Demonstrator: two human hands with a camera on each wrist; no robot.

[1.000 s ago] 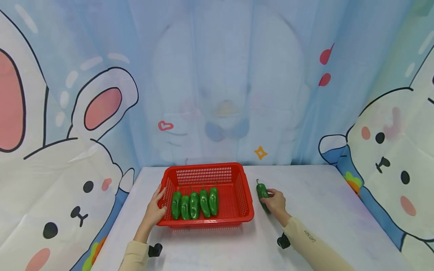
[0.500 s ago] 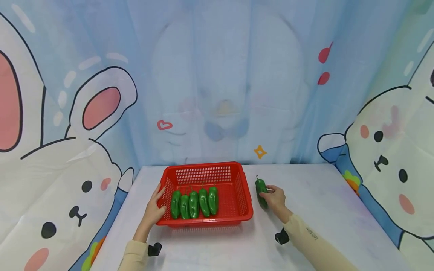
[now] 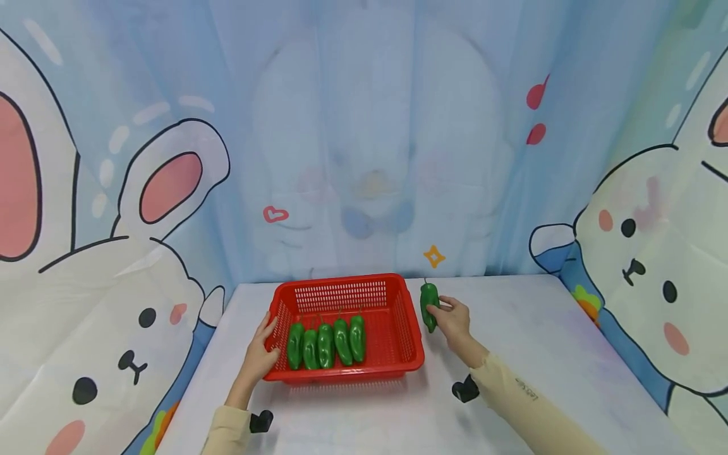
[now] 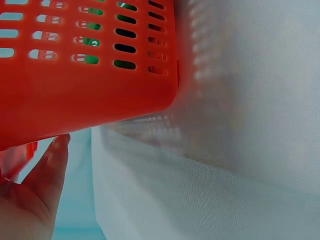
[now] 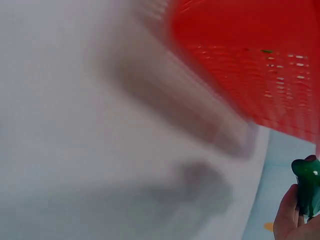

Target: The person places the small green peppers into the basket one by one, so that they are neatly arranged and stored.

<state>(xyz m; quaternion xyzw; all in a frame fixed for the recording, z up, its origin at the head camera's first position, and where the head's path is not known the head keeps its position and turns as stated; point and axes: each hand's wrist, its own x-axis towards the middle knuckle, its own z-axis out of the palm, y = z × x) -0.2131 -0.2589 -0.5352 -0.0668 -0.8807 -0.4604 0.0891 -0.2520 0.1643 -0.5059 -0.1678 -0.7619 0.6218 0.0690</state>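
Note:
My left hand (image 3: 260, 355) holds the left rim of a red plastic basket (image 3: 341, 374), thumb and fingers spread apart along it. In the left wrist view, that hand (image 4: 37, 195) is low at the left edge beside the basket (image 4: 90, 95). Green chili peppers (image 3: 326, 344), several of them, lie side by side in the basket's left and middle part. To the right of the basket, my right hand (image 3: 455, 322) pinches another green chili pepper (image 3: 429, 300), stem end up, near the basket's right rim. The right wrist view catches this pepper (image 5: 307, 185) at its right edge.
A white cloth-covered table (image 3: 352, 420) bears the basket. Behind it hangs a blue curtain (image 3: 375, 126) with printed cartoon rabbits at either side. Black devices (image 3: 466, 388) are worn at both wrists.
My right hand has raised the pepper and brought it left and farther back, closer to the basket's right rim. The left hand stays at the left rim.

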